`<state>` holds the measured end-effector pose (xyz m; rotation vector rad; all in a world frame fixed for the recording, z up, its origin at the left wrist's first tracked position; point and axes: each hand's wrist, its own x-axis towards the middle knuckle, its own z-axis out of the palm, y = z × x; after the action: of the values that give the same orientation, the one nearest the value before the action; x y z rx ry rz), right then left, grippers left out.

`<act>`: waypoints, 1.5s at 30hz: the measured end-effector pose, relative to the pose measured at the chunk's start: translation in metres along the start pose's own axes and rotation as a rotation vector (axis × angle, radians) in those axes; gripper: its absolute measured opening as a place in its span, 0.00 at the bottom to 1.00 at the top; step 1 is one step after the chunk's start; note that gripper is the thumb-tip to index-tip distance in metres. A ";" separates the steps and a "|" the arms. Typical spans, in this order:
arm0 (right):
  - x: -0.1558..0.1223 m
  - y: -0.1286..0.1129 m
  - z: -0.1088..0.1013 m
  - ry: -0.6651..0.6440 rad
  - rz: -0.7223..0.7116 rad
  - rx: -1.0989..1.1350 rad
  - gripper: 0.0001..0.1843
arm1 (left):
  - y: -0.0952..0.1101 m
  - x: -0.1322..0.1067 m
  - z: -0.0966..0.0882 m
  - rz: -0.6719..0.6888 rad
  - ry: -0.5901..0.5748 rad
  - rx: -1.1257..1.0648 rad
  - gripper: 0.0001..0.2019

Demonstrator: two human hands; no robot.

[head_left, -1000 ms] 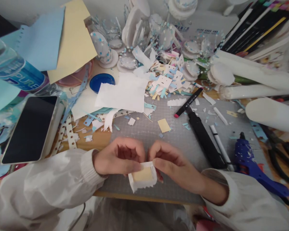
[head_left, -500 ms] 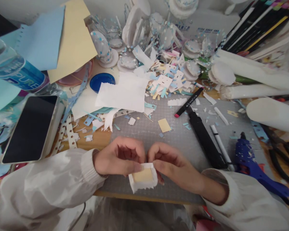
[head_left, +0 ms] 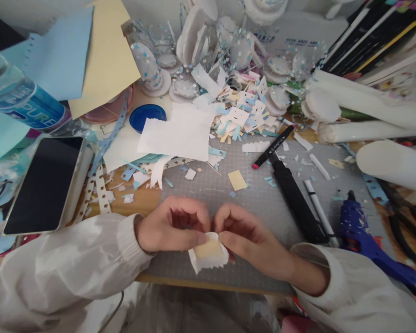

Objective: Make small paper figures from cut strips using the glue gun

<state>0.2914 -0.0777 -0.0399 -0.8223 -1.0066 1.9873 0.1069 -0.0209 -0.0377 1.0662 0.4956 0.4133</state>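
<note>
Between both hands, low over the mat's front edge, is a small piece of white paper [head_left: 208, 263] with torn edges, folded up around a pale yellow paper rectangle [head_left: 208, 248]. My left hand [head_left: 175, 226] pinches its upper left corner between thumb and fingers. At the upper right corner, my right hand [head_left: 247, 238] grips it the same way. The curled fingertips behind the paper are partly hidden. Just beyond the hands, a loose yellow paper rectangle [head_left: 237, 180] lies on the grey cutting mat [head_left: 208, 185].
A phone [head_left: 45, 185] and a water bottle [head_left: 24, 97] are at the left. Markers [head_left: 273, 147], a black utility knife [head_left: 296, 203], a blue glue gun [head_left: 362, 236] and scissors [head_left: 411, 222] lie at the right. Paper scraps [head_left: 244, 111] and white ornaments [head_left: 194, 37] crowd the back.
The folded paper has tilted slightly and its top edge bends more between the thumbs. Both hands keep their hold with only small finger movement.
</note>
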 end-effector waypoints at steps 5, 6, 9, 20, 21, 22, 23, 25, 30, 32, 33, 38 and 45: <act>0.000 0.000 0.000 0.033 -0.043 -0.067 0.11 | -0.001 0.000 0.000 0.047 0.022 0.091 0.06; 0.001 0.000 0.000 0.037 -0.050 -0.080 0.11 | -0.001 0.001 0.000 0.054 0.028 0.112 0.07; 0.002 0.001 0.000 0.055 -0.053 -0.127 0.11 | -0.003 0.000 0.001 0.072 0.045 0.171 0.08; 0.002 0.003 0.000 0.086 -0.076 -0.225 0.10 | -0.008 0.000 0.003 0.088 0.060 0.251 0.09; 0.003 0.002 0.000 0.088 -0.072 -0.220 0.10 | -0.009 0.000 0.003 0.093 0.062 0.257 0.09; 0.003 0.002 0.000 0.091 -0.070 -0.216 0.11 | -0.009 0.000 0.003 0.098 0.063 0.264 0.09; 0.003 0.002 0.000 0.095 -0.069 -0.210 0.12 | -0.009 0.000 0.003 0.103 0.065 0.269 0.09; 0.003 0.003 -0.002 0.098 -0.063 -0.185 0.14 | -0.007 0.000 0.003 0.112 0.070 0.263 0.09; -0.001 0.006 -0.006 0.055 -0.005 -0.028 0.18 | -0.001 0.000 0.004 0.120 0.073 0.120 0.08; -0.002 0.005 -0.006 0.037 0.006 -0.028 0.19 | 0.000 0.000 0.004 0.118 0.071 0.069 0.07; -0.002 0.005 -0.005 0.024 0.007 -0.050 0.19 | 0.000 -0.001 0.004 0.120 0.077 0.059 0.07; -0.002 0.000 -0.003 -0.029 -0.041 -0.232 0.18 | -0.001 -0.001 0.003 0.152 0.073 0.077 0.07; -0.006 0.002 -0.006 -0.002 -0.175 -0.557 0.15 | -0.005 -0.002 0.001 0.178 0.065 0.120 0.06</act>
<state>0.2986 -0.0812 -0.0437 -0.9791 -1.6096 1.5731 0.1065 -0.0250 -0.0413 1.2207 0.4897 0.5826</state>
